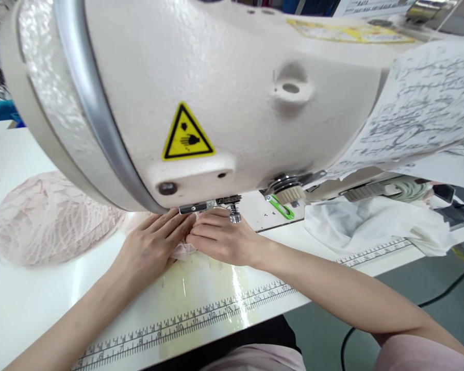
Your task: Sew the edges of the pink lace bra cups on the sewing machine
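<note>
My left hand (154, 239) lies with its fingers stretched out over pale pink sheer fabric (183, 251), close to the sewing machine's (232, 103) needle area. Against its fingertips, my right hand (222, 238) has its fingers curled together on the same fabric; its thumb is hidden. Both hands are just under the machine head, which covers the needle and presser foot. Only a small part of the fabric shows between and below the hands. A heap of pale pink lace fabric (58, 219) rests left of my left hand.
A printed ruler (178, 330) runs along the table's front edge. White cloth (375, 224) lies at the right, by a coiled pale green cord (406, 188). A handwritten paper (429, 103) hangs on the machine's right side. A black cable (444, 291) crosses beyond the table edge.
</note>
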